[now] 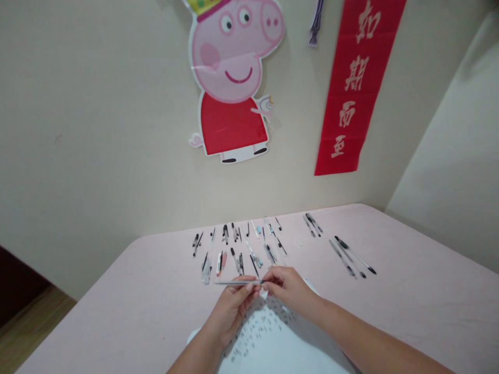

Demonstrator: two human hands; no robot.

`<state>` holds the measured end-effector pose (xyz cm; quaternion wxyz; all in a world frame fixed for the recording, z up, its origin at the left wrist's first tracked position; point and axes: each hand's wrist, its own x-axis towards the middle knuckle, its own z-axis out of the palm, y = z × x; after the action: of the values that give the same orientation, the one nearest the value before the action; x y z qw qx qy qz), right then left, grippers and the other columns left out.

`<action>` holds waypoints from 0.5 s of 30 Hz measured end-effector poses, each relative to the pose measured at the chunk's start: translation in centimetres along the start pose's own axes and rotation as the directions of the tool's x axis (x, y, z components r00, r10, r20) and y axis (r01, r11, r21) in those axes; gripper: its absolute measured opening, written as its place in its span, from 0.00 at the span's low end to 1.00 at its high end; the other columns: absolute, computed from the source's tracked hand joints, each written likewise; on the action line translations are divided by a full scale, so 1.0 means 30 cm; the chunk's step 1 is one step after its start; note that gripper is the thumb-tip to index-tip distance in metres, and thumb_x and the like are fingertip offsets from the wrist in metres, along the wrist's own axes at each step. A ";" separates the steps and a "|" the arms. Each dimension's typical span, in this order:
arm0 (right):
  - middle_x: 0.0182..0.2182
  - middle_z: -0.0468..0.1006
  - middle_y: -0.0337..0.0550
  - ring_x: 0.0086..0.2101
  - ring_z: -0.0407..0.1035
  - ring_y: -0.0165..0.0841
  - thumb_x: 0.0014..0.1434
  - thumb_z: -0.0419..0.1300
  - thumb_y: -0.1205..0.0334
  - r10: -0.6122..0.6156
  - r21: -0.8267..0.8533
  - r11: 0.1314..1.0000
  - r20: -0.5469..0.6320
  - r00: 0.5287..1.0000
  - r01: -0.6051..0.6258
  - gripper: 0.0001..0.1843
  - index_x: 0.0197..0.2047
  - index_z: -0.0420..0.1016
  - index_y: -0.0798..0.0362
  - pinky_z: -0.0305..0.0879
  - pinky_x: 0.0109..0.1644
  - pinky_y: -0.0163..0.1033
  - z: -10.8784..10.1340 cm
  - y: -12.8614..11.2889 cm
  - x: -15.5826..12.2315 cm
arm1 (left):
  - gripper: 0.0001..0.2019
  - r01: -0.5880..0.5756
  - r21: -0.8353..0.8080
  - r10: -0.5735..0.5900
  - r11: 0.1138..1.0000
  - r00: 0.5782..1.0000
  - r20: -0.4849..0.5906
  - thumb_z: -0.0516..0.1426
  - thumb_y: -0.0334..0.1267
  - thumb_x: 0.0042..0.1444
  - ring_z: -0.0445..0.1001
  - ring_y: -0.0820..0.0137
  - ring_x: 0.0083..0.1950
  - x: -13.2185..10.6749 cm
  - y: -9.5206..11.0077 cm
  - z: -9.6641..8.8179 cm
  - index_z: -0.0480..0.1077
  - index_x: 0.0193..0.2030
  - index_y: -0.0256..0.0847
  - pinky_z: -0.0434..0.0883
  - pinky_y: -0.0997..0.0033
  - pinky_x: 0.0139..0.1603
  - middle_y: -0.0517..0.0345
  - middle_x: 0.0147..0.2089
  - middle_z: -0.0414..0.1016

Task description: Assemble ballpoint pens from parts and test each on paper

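Where the hands met: the left hand (pixel 234 306) grasped a slim pen (pixel 234 283) held crosswise above the worktop, while the right hand (pixel 288 287) pinched its right end, fingers bent.
Forearms (pixel 346 324): slanted inward from the bottom edge.
Worktop (pixel 128 291): pink, with pen parts (pixel 236 259) in two rough rows and pens (pixel 350 256) grouped rightward.
Wall (pixel 97 130): pale, bearing a pig cutout (pixel 234 122) and a red banner (pixel 356 93).

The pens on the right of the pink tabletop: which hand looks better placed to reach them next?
Probably the right hand: it is nearer those pens and pinches only the end of the slim pen, whose barrel the left hand holds.
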<state>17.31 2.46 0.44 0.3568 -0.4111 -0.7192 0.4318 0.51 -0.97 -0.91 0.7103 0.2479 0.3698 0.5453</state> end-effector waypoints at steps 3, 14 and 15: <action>0.23 0.75 0.39 0.24 0.69 0.28 0.53 0.56 0.68 -0.026 -0.018 0.999 0.016 1.000 0.027 0.06 0.29 0.75 0.57 0.62 0.28 0.31 -0.001 0.002 -0.003 | 0.09 -0.013 0.016 0.013 1.000 1.000 0.011 0.65 0.29 0.45 0.77 0.73 0.35 -0.001 -0.001 -0.004 0.74 0.35 0.32 0.74 0.78 0.41 0.50 0.32 0.79; 0.21 0.71 0.37 0.24 0.64 0.27 0.56 0.54 0.68 -0.114 -0.215 0.969 0.048 0.992 0.122 0.07 0.28 0.71 0.55 0.57 0.27 0.30 -0.010 -0.021 -0.016 | 0.09 -0.008 0.052 0.007 0.999 0.999 0.032 0.66 0.32 0.44 0.77 0.74 0.34 -0.005 0.004 -0.003 0.75 0.34 0.33 0.73 0.79 0.39 0.52 0.33 0.79; 0.21 0.70 0.36 0.24 0.63 0.27 0.56 0.54 0.68 -0.124 -0.233 0.963 0.050 0.991 0.132 0.07 0.28 0.71 0.55 0.56 0.27 0.30 -0.011 -0.021 -0.016 | 0.09 -0.011 0.056 0.009 0.998 0.999 0.032 0.66 0.32 0.44 0.77 0.74 0.34 -0.005 0.004 -0.002 0.75 0.34 0.34 0.73 0.79 0.39 0.53 0.33 0.79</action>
<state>17.62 1.95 1.07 0.3200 -0.3955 -0.7966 0.3266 0.37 -1.09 -0.81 0.7061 0.2782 0.3726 0.5340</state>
